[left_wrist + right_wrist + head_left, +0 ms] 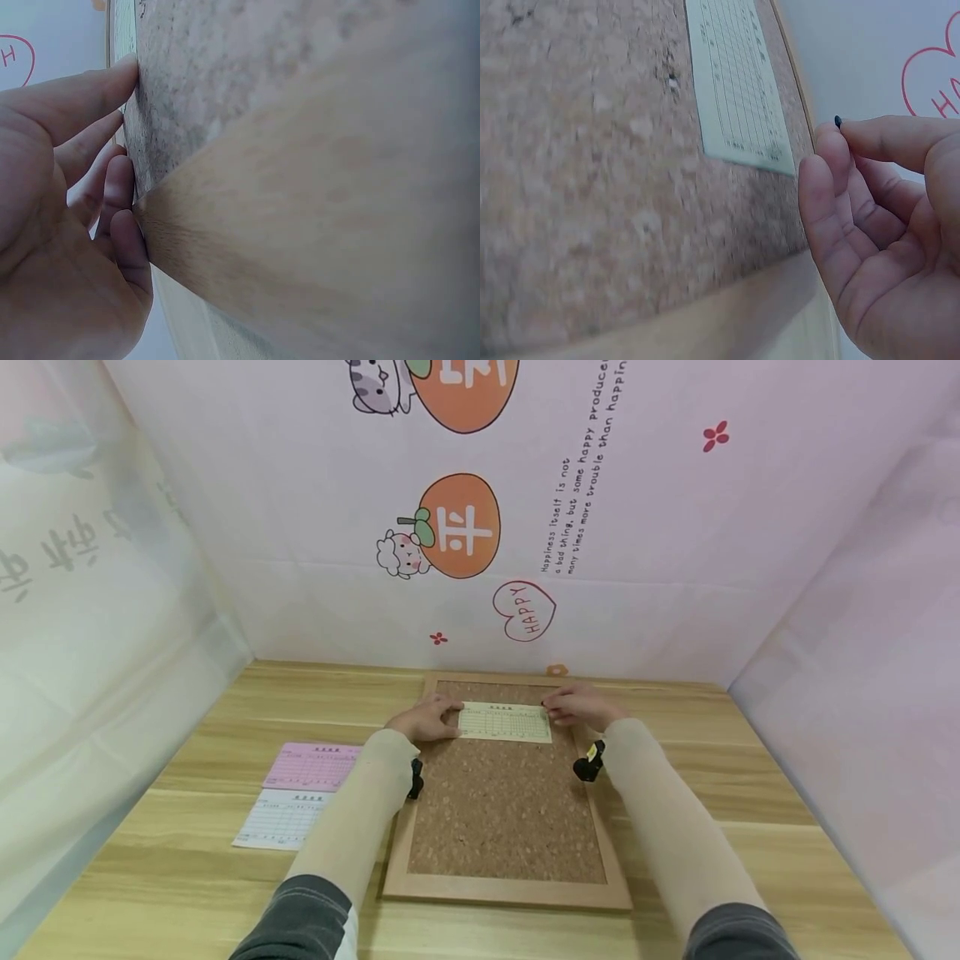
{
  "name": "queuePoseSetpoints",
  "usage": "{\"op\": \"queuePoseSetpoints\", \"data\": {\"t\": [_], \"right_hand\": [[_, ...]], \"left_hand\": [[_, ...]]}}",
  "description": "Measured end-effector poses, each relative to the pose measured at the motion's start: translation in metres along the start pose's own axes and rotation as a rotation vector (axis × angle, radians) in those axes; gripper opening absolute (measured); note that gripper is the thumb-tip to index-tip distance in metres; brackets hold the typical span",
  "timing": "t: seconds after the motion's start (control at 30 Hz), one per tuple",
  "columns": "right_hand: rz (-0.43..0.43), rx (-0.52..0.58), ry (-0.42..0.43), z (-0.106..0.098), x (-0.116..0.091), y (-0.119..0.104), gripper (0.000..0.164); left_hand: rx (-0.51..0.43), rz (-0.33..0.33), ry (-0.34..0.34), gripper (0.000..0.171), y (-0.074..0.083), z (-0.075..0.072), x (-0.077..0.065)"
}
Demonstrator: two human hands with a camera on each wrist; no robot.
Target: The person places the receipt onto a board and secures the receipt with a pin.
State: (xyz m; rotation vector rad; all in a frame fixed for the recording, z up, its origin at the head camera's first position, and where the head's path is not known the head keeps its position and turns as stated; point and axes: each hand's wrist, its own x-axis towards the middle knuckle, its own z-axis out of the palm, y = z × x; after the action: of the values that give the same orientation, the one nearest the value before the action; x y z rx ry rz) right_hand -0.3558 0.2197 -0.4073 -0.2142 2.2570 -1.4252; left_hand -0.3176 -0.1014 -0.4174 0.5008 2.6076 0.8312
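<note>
A framed cork board (506,814) lies on the table. Near its far end is a pale yellow printed form (504,724), set crosswise. My left hand (423,719) is at the form's left edge, its thumb and forefinger apart and touching the two left corners; in the left wrist view the fingertips (129,71) rest at the board's surface. By the form's upper right corner, my right hand (581,706) pinches a small black pin (838,121) between thumb and forefinger. Most of the pin is hidden by the fingertips. In the right wrist view this hand is just off the form's end.
Left of the board, a pink form (307,766) and a white form (277,818) lie on the wooden table (187,881), partly covered by my left sleeve. A printed curtain (637,635) hangs behind the table, with pale sheets at both sides.
</note>
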Motion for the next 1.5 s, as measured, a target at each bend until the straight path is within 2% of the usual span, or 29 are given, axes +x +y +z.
{"op": "queuePoseSetpoints", "data": {"t": [0.2,0.4,0.53,0.87,1.07,1.23,1.5], "right_hand": [[-0.023,-0.006,-0.031,0.01,0.01,-0.007,0.041],[-0.015,0.062,0.039,0.022,0.023,-0.006,0.037],[0.001,0.079,0.095,0.034,0.024,-0.008,0.033],[0.004,0.149,0.079,0.052,0.035,-0.011,0.035],[0.016,0.109,0.115,0.059,0.04,-0.013,0.033],[0.016,0.074,0.128,0.063,0.04,-0.013,0.032],[0.04,0.046,0.161,0.068,0.035,-0.024,0.03]], "left_hand": [[0.016,0.006,0.003,0.058,-0.002,-0.001,0.0],[-0.004,-0.011,-0.007,0.059,-0.002,0.0,0.003],[-0.004,-0.013,-0.012,0.059,-0.005,0.002,0.005],[0.008,0.014,-0.024,0.059,-0.008,0.004,0.009],[0.0,0.017,0.007,0.057,-0.003,0.002,0.005],[-0.001,0.019,0.008,0.056,-0.001,0.004,0.003],[-0.008,0.002,0.013,0.057,-0.001,0.004,0.004]]}}
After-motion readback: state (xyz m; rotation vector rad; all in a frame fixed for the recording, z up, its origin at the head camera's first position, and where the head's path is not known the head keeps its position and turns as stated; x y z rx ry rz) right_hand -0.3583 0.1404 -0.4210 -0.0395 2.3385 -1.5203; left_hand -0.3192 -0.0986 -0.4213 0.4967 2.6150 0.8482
